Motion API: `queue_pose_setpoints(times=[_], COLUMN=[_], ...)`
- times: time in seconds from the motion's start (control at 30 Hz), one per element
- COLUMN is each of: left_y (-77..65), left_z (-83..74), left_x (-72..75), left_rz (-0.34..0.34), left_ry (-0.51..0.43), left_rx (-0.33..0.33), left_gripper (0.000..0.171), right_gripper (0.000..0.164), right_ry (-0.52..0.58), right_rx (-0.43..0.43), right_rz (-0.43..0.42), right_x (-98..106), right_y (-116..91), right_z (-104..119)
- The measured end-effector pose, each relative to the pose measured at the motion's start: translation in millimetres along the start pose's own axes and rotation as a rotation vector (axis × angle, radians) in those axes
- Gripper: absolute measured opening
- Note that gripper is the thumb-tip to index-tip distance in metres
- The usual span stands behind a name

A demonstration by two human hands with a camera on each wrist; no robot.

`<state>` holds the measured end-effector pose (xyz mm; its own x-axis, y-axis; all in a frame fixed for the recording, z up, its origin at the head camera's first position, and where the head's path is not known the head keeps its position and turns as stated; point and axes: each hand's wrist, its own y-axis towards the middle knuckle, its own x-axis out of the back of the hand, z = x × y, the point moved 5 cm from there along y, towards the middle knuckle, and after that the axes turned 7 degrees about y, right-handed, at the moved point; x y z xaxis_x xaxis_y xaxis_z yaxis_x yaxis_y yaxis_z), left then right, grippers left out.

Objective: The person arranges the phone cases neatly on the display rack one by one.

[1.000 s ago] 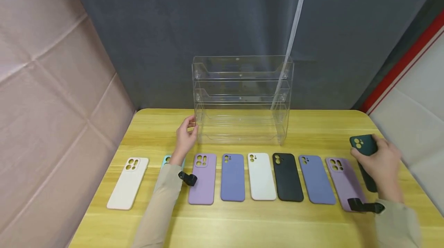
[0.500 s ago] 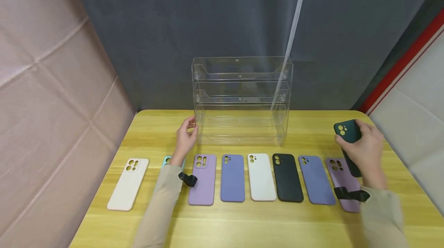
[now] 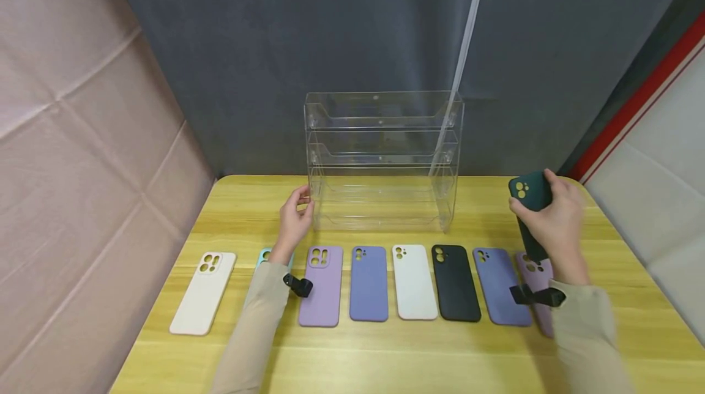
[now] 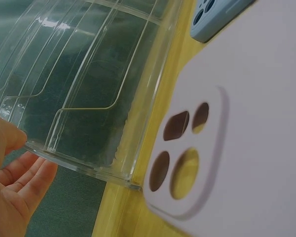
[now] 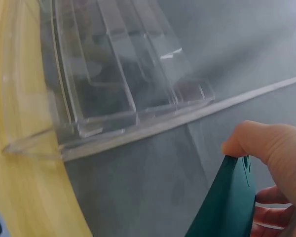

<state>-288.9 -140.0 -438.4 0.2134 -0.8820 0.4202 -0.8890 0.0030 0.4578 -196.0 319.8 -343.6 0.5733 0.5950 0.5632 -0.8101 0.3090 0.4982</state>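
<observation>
My right hand (image 3: pixel 556 223) holds a dark green phone case (image 3: pixel 531 193) by its sides, raised above the right part of the table. In the right wrist view the thumb lies on the edge of the green case (image 5: pixel 227 202), seen nearly edge-on. My left hand (image 3: pixel 294 219) grips the left side edge of a clear tiered rack (image 3: pixel 380 223). The left wrist view has the thumb and fingers (image 4: pixel 27 182) about the edge of the rack's side panel (image 4: pixel 89 170). The rack's tiers hold nothing visible.
A row of phone cases lies in front: cream (image 3: pixel 202 293), turquoise (image 3: pixel 265 254) partly under my left arm, lilac (image 3: pixel 320 296), blue-violet (image 3: pixel 369 284), white (image 3: pixel 415 284), black (image 3: pixel 457 284), another blue-violet (image 3: pixel 502 278), and purple (image 3: pixel 542 284) partly under my right wrist. A grey curtain (image 3: pixel 248 76) hangs behind.
My right hand has carried the green phone case left and away from me, from beside the purple case toward the rack. The left hand stays at the rack's side.
</observation>
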Motion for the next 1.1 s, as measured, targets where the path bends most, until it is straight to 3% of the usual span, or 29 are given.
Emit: queue_pose_setpoints(times=[0.07, 0.5, 1.1], left_y=[1.1, 0.2, -0.5], left_z=[5.6, 5.0, 5.2], left_x=[-1.6, -1.9, -1.1], left_rz=[0.001, 0.001, -0.002], left_ry=[0.006, 0.02, 0.011], left_rx=[0.002, -0.001, 0.005], left_gripper=[0.035, 0.035, 0.034], right_gripper=[0.075, 0.078, 0.074], right_ry=[0.021, 0.122, 0.316], right_rx=[0.004, 0.018, 0.097], right_rz=[-0.001, -0.002, 0.04], right_x=[-2, -16, -53], right_y=[1, 8, 25], right_z=[6, 45, 95])
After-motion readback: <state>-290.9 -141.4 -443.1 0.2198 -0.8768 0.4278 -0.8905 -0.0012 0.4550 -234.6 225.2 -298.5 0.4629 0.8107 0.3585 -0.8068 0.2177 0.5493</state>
